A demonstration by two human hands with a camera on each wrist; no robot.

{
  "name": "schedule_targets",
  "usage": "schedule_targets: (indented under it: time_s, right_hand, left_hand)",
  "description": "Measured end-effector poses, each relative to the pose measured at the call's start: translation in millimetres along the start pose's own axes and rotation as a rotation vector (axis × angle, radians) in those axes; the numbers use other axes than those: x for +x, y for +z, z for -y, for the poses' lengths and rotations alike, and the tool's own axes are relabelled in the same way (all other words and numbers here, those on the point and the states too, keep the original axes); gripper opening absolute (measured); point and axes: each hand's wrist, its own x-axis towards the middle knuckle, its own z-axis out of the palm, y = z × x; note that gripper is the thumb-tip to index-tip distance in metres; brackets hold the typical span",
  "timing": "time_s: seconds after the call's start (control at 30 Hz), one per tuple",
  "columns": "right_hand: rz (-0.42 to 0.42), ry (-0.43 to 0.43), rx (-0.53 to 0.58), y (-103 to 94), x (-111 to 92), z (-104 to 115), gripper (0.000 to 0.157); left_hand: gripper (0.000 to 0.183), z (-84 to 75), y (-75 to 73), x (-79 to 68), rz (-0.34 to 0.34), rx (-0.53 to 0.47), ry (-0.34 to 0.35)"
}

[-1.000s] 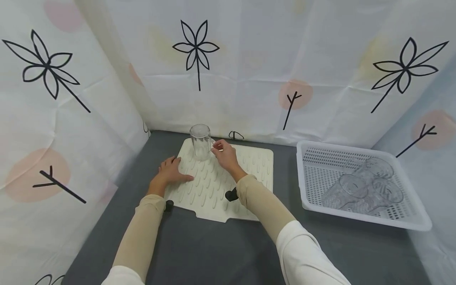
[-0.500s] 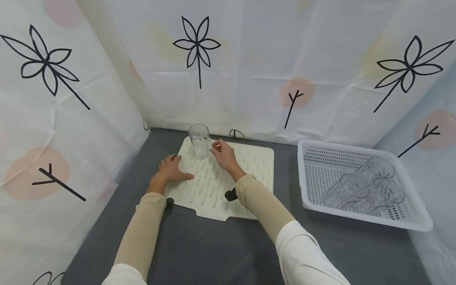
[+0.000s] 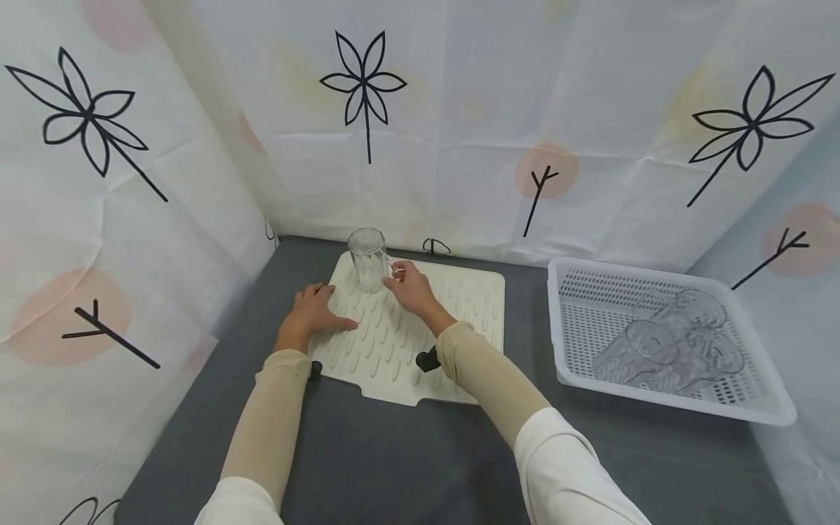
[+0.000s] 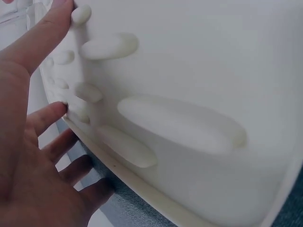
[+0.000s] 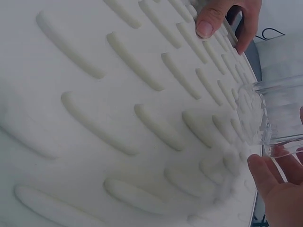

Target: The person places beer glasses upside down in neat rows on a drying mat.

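Note:
A clear glass mug (image 3: 370, 262) stands upright at the far left corner of a cream drying mat (image 3: 394, 343) with raised oval ridges. My right hand (image 3: 411, 286) holds the mug's handle at its right side. In the right wrist view, the fingers (image 5: 279, 165) are at the handle beside the mug's base. At the mat's left edge rests my left hand (image 3: 316, 312), its thumb on the ridged surface and the other fingers spread along the border. Nothing is held in that hand; the left wrist view shows its fingers (image 4: 59, 144) loosely extended by the edge.
To the right, a white perforated plastic basket (image 3: 564, 364) contains several clear glass mugs (image 3: 646, 350). The dark grey table (image 3: 387, 467) extends in front of the mat. Patterned white curtains (image 3: 459, 95) enclose the back and sides.
The right hand's fingers have shifted slightly lower and closer around the mug's handle. The mug and the left hand stay in nearly the same place.

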Motion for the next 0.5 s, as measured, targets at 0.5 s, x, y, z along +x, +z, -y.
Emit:
schedule_targets:
  time_s: [0.5]
  right_hand:
    - [0.023, -0.041, -0.192, -22.8, -7.9, 4.6, 0.063]
  left_hand:
    - [0.116, -1.5, -1.5, 0.1, 0.0, 0.005, -0.006]
